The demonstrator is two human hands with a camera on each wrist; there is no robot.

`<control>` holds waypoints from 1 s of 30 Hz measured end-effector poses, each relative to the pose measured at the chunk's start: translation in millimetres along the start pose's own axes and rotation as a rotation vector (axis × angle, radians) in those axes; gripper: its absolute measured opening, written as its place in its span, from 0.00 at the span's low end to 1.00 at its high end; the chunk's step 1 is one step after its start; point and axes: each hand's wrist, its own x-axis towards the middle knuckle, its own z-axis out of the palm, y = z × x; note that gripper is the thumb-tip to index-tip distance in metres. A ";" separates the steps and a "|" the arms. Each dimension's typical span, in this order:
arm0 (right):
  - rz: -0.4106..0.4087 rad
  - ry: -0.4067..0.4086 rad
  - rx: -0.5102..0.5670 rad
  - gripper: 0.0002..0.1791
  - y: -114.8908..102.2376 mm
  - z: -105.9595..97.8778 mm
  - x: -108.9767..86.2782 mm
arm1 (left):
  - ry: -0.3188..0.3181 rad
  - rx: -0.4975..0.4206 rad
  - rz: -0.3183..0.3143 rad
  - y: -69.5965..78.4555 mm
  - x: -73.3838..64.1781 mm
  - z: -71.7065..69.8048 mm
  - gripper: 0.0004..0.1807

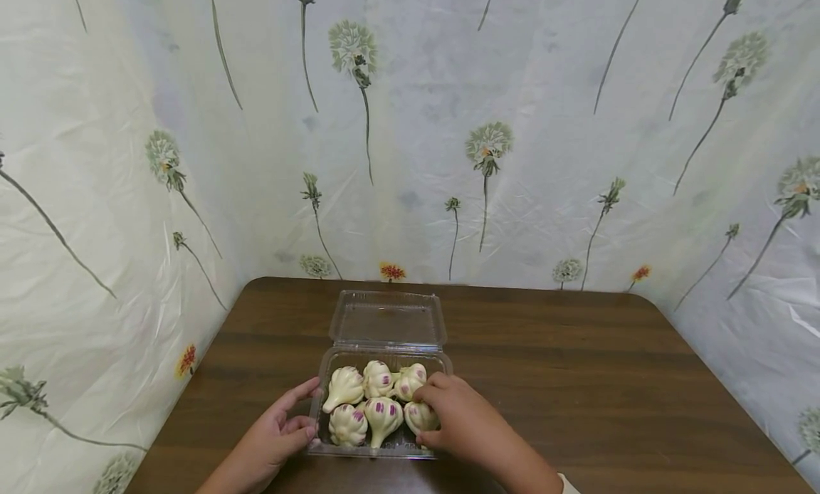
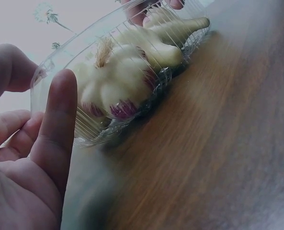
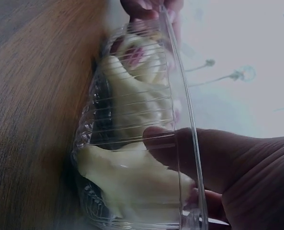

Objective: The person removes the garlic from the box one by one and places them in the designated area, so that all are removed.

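A clear plastic clamshell box (image 1: 368,351) lies on the table with its lid (image 1: 387,319) folded back, away from me. Several garlic bulbs (image 1: 384,417), cream with purple patches, sit inside in two rows. My left hand (image 1: 275,433) is at the box's left side, thumb and forefinger spread, their tips touching its edge. Over the front right corner, my right hand (image 1: 464,416) reaches into the box and grips the garlic bulb (image 1: 418,417) there, fingers at its far side and thumb at its near side. In the right wrist view, the thumb (image 3: 163,143) presses against this bulb (image 3: 142,182).
The dark brown wooden table (image 1: 564,380) extends to both sides of the box, farther on the right. Pale sheeting (image 1: 416,88) printed with dandelions hangs behind the table and along its left and right sides.
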 end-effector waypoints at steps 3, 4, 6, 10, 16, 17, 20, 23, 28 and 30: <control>-0.018 0.028 -0.025 0.26 0.0 1.6 0.0 | 0.003 -0.002 0.002 -0.5 0.3 0.5 0.44; -0.027 0.042 -0.031 0.25 0.1 2.1 -0.1 | 0.003 -0.004 0.001 -0.9 0.5 0.4 0.44; -0.048 0.074 -0.042 0.21 0.6 3.3 -0.2 | 0.004 -0.013 -0.002 -1.2 0.6 0.4 0.44; -0.076 0.111 -0.046 0.16 2.1 4.7 -0.5 | -0.003 -0.031 0.006 -2.5 0.8 0.2 0.45; -0.087 0.105 -0.029 0.17 4.1 4.1 -0.1 | 0.000 -0.026 0.007 -1.3 0.9 1.4 0.45; -0.086 0.104 -0.024 0.17 4.4 3.7 0.1 | 0.000 -0.026 0.010 -0.8 0.9 1.6 0.45; -0.089 0.096 -0.010 0.17 5.2 2.4 0.9 | 0.004 -0.025 0.011 0.7 0.8 2.0 0.45; -0.094 0.086 0.002 0.17 6.1 1.4 1.2 | -0.005 -0.030 0.030 0.6 0.2 2.3 0.44; -0.102 0.068 0.028 0.17 7.4 0.0 0.7 | -0.014 -0.048 0.033 -0.1 -0.4 1.9 0.44; -0.102 0.061 0.044 0.17 7.8 -0.6 0.1 | -0.013 -0.047 0.028 -0.4 -0.5 1.4 0.44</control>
